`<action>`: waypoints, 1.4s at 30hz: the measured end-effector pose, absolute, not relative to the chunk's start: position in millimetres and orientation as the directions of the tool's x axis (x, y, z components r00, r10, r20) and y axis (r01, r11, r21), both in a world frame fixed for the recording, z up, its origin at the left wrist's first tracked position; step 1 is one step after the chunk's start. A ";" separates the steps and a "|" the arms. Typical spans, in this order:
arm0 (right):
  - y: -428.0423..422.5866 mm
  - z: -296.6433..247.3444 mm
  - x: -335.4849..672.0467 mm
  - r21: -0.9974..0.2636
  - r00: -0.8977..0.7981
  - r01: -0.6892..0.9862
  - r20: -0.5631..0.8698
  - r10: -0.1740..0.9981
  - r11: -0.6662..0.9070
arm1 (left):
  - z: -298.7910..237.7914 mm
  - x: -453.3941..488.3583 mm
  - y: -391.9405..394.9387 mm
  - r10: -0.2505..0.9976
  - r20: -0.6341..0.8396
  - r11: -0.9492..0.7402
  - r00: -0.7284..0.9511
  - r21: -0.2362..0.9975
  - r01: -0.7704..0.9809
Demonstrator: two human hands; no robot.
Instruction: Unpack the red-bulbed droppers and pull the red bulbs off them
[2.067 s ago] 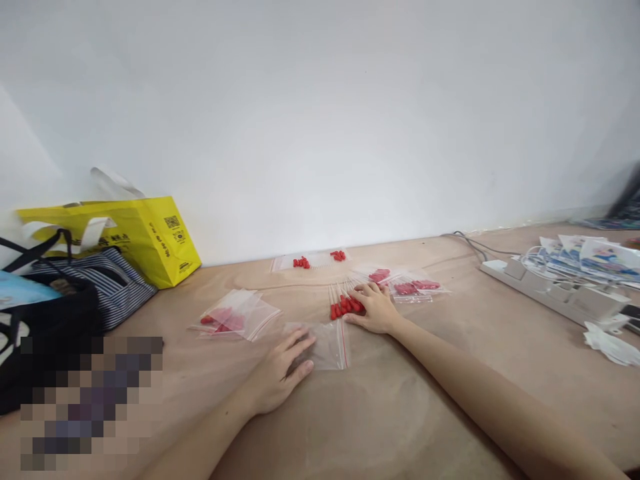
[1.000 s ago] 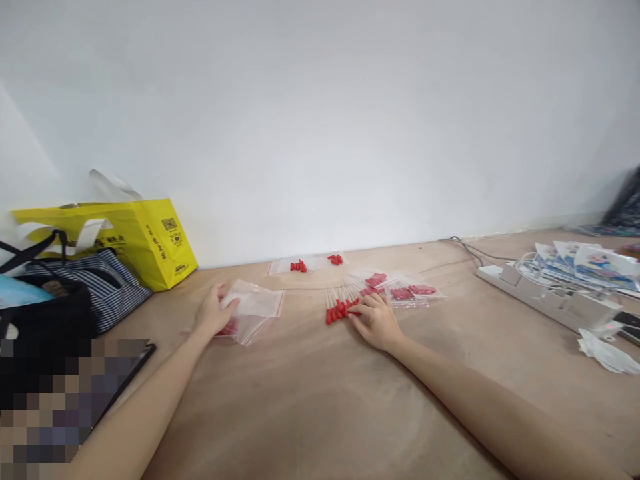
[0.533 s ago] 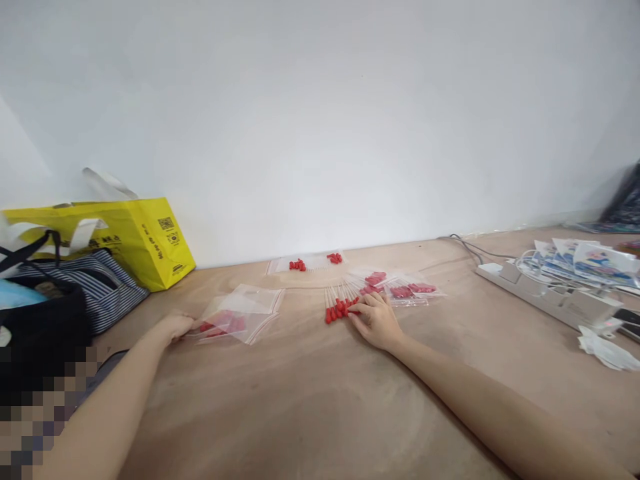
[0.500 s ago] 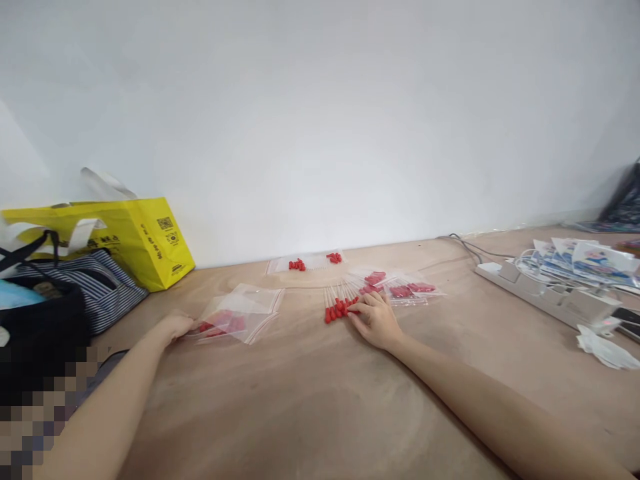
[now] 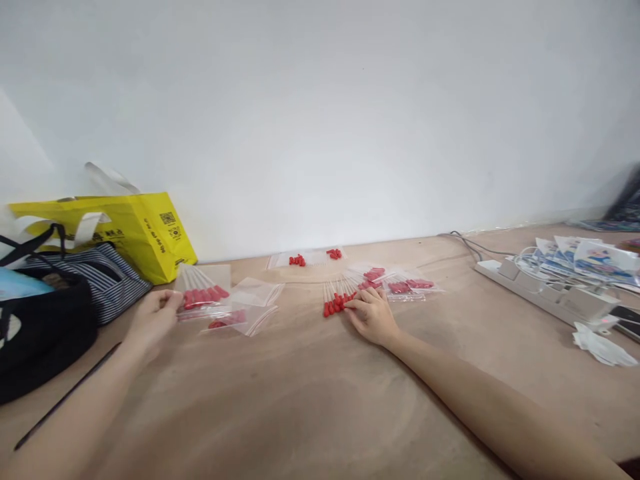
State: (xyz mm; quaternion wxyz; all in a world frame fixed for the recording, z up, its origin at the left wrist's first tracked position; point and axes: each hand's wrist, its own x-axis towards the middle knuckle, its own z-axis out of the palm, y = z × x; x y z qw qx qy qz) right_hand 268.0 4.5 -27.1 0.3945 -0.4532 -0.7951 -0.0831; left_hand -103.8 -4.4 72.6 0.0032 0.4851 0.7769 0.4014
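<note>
My left hand (image 5: 153,315) pinches the edge of a clear zip bag (image 5: 203,291) filled with red-tipped sticks and holds it lifted above a small pile of similar bags (image 5: 245,305) on the brown table (image 5: 320,400). Over to the right, my right hand (image 5: 371,315) lies flat with fingers spread, its fingertips on a loose fan of red-tipped sticks (image 5: 338,301). Just beyond it lie more filled bags (image 5: 405,285).
A yellow shopping bag (image 5: 127,230), a striped bag (image 5: 97,277) and a black bag (image 5: 43,333) stand at the left. Two more bags of red pieces (image 5: 313,257) lie by the wall. A white power strip (image 5: 545,290) with cables and printed packets (image 5: 590,257) sit at the right.
My left hand put the empty bag it lay on onto the pile at the left, then picked up a filled bag from there and lifted it. My right hand stayed on the sticks.
</note>
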 end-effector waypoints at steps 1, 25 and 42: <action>4.2 -26.9 268.0 -0.228 -0.278 0.782 0.706 0.652 0.580 | 67.1 -92.1 -10.3 0.780 0.347 0.180 -0.521 0.673 0.717; -15.7 -17.2 260.6 -0.249 -0.589 0.532 0.578 0.565 0.809 | 23.1 5.5 -47.7 0.698 0.163 -0.711 0.697 0.271 0.649; -16.8 -16.8 253.5 -0.386 -0.455 0.666 0.467 0.758 0.638 | 3.3 42.3 -57.2 0.803 0.142 -0.595 0.579 0.153 0.789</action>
